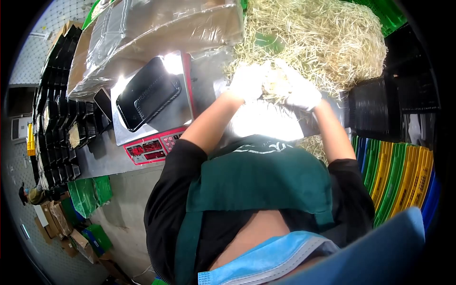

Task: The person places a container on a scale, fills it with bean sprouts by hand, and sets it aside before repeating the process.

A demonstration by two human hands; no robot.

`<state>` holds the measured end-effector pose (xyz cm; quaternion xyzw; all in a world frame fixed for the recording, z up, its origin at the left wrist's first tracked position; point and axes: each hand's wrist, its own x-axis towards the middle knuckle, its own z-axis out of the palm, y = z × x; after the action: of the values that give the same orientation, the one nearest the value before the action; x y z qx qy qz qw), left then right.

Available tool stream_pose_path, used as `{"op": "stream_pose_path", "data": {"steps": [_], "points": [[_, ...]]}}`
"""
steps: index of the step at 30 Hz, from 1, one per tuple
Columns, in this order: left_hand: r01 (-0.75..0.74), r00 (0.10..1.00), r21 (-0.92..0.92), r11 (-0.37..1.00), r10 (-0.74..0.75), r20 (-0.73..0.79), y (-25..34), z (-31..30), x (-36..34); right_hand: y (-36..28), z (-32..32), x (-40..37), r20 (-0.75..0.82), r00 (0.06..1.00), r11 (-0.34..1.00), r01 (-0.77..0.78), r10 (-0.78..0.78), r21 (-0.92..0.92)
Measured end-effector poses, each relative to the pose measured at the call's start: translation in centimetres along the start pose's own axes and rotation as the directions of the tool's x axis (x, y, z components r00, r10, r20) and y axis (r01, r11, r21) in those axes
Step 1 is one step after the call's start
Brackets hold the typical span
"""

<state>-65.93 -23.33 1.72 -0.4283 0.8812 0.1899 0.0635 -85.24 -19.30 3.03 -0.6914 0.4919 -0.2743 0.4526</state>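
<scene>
Sprouts point(277, 85) between the gloved fingers point(295, 84)

From the head, the scene is viewed forward and down, toward the left hand point(248, 81) and right hand point(303, 91). The mask point(266, 259) is caught very near.

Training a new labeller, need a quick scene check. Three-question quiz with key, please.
1. What rests on the middle of the scale?
2. True or false: the left grip and right grip are both at the scale.
3. In this view, the scale stands: A) right of the pale strands; B) left of them; C) on top of them.

Key: 1. A black tray. 2. False; both are at the pale strands. 3. B.
</scene>
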Motion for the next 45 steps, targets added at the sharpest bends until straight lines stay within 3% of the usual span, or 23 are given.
{"op": "stream_pose_path", "data": {"steps": [2, 5, 11, 14, 15, 16, 18, 19, 20, 22, 24, 26, 27, 30, 31, 32, 33, 34, 36, 38, 42, 44, 45], "points": [[-0.040, 0.929, -0.370, 0.928, -0.101, -0.355, -0.1, 1.4, -0.8, -1.1, -2.1, -0.2, 0.003, 0.993, 0.941, 0.109, -0.114, -0.320], [-0.079, 0.897, -0.320, 0.944, -0.072, -0.435, -2.1, 4.1, -0.5, 1.1, -2.9, -0.2, 0.016, 1.000, 0.914, 0.022, -0.017, -0.406], [0.360, 0.840, -0.010, 0.933, -0.328, -0.432, -1.3, 5.6, -3.4, 3.4, 1.0, -4.5, -0.081, 0.994, 0.652, -0.013, -0.074, -0.758], [0.239, 0.892, -0.332, 0.913, -0.341, -0.297, -2.2, 6.6, -1.5, 4.2, 1.1, -3.1, -0.171, 0.985, 0.561, -0.125, -0.030, -0.819], [0.236, 0.891, -0.333, 0.913, -0.341, -0.301, -2.0, 6.5, -1.8, 5.9, 0.3, -2.1, -0.211, 0.970, 0.781, -0.038, -0.121, -0.623], [0.140, 0.908, -0.385, 0.912, -0.273, -0.318, -2.0, 6.0, -2.3, 5.8, -0.9, -0.8, -0.211, 0.969, 0.777, -0.037, -0.125, -0.628], [0.040, 0.916, -0.430, 0.902, -0.205, -0.344, -1.8, 5.0, -3.8, 4.5, -3.1, 0.8, 0.119, 0.959, 0.966, -0.259, 0.256, 0.007], [-0.043, 0.949, -0.362, 0.931, -0.074, -0.305, -1.9, 4.4, -4.8, 4.6, -2.5, 0.5, 0.021, 0.950, 0.614, -0.218, 0.311, 0.759], [-0.130, 0.966, -0.294, 0.947, 0.055, -0.253, -1.8, 3.9, -5.7, 4.6, -2.5, 0.5, 0.018, 0.952, 0.615, -0.211, 0.304, 0.760], [-0.157, 0.914, -0.171, 0.973, 0.078, -0.399, 0.4, 4.1, -6.7, 3.6, -2.4, 0.0, -0.051, 0.997, 0.814, 0.076, -0.057, 0.576], [-0.164, 0.837, -0.045, 0.985, 0.115, -0.535, 1.6, 4.7, -6.8, 3.8, -0.9, 1.0, -0.057, 0.998, 0.738, 0.049, -0.013, 0.673], [0.114, 0.747, 0.182, 0.977, 0.037, -0.663, 1.5, 5.6, -6.6, 6.9, 0.6, 3.6, 0.023, 0.996, 0.988, -0.089, 0.087, 0.130], [0.122, 0.744, 0.180, 0.976, 0.030, -0.668, 1.1, 5.6, -7.5, 5.6, 0.8, 2.8, -0.072, 0.997, 0.941, -0.047, 0.024, -0.334], [0.137, 0.779, 0.085, 0.987, -0.055, -0.625, 0.6, 3.0, -10.8, 3.7, -1.2, 1.8, -0.015, 0.998, 0.991, -0.068, 0.066, -0.115], [0.186, 0.964, -0.116, 0.976, -0.204, -0.170, 1.8, -0.5, -11.7, -0.7, -1.4, 1.3, 0.107, 0.960, 0.898, -0.281, 0.260, 0.338], [0.317, 0.913, -0.269, 0.909, -0.216, 0.346, 2.6, -2.1, -12.4, -0.5, -1.1, 1.8, 0.046, 0.934, 0.872, -0.348, 0.355, 0.344], [0.320, 0.912, -0.275, 0.906, -0.217, 0.348, 2.3, -0.3, -12.1, -0.3, -0.1, 2.3, 0.074, 0.929, 0.888, -0.368, 0.362, 0.276], [0.237, 0.962, -0.354, 0.904, -0.167, 0.218, 1.4, 2.9, -10.8, 0.1, 1.1, 3.1, 0.096, 0.928, 0.905, -0.371, 0.359, 0.206], [0.143, 0.990, -0.413, 0.900, -0.127, 0.066, -0.6, 7.8, -8.4, 2.9, 5.0, 2.9, 0.025, 1.000, 0.938, -0.010, 0.019, -0.347], [-0.099, 0.977, -0.577, 0.811, -0.030, -0.210, -1.6, 11.2, -7.2, -3.3, 8.7, -0.8, -0.148, 0.986, 0.561, -0.083, -0.071, -0.823], [0.099, 0.995, -0.251, 0.963, -0.095, 0.025, 2.0, -3.2, -14.3, -1.7, 10.0, 0.0, -0.215, 0.974, 0.639, -0.118, -0.076, -0.760], [-0.100, 0.894, -0.650, 0.753, -0.219, -0.390, -3.7, 0.5, -16.7, 0.2, 7.7, 2.6, -0.059, 0.995, 0.866, 0.039, -0.078, -0.499], [-0.504, 0.712, -0.620, 0.601, -0.118, -0.692, -5.0, -0.9, -18.2, 0.5, 6.7, 3.2, 0.036, 0.998, 0.956, 0.052, -0.043, -0.288]]}}
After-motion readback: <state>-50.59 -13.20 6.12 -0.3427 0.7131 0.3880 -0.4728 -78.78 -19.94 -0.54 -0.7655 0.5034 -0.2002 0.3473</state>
